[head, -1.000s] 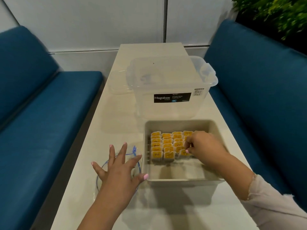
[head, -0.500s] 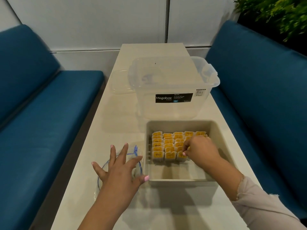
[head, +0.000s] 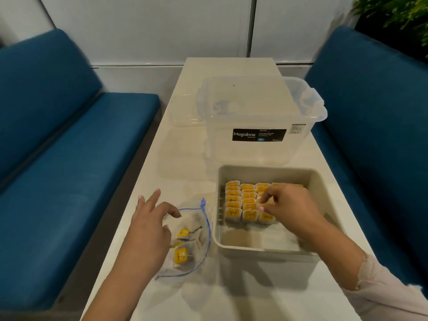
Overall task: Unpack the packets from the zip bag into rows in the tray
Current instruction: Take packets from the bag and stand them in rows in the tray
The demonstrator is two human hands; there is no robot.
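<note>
A beige tray (head: 266,252) sits on the white table and holds several yellow-labelled packets (head: 233,200) standing in neat rows at its far end. My right hand (head: 289,209) reaches into the tray and pinches a packet (head: 264,201) in the third row from the left. Left of the tray lies a clear zip bag (head: 196,228) with a blue seal and a few packets (head: 180,254) inside. My left hand (head: 148,230) is at the bag's left edge, with curled fingers and thumb on the plastic near its mouth and the index finger sticking out.
A clear Megabox storage bin (head: 254,117) stands just beyond the tray, its lid (head: 183,110) flat on the table to its left. Blue benches (head: 69,170) flank the narrow table on both sides. The tray's near half is bare.
My left hand slid from lying flat over the bag to its left edge and curled its fingers, uncovering the packets inside. My right hand stayed at the packet rows, shifting slightly.
</note>
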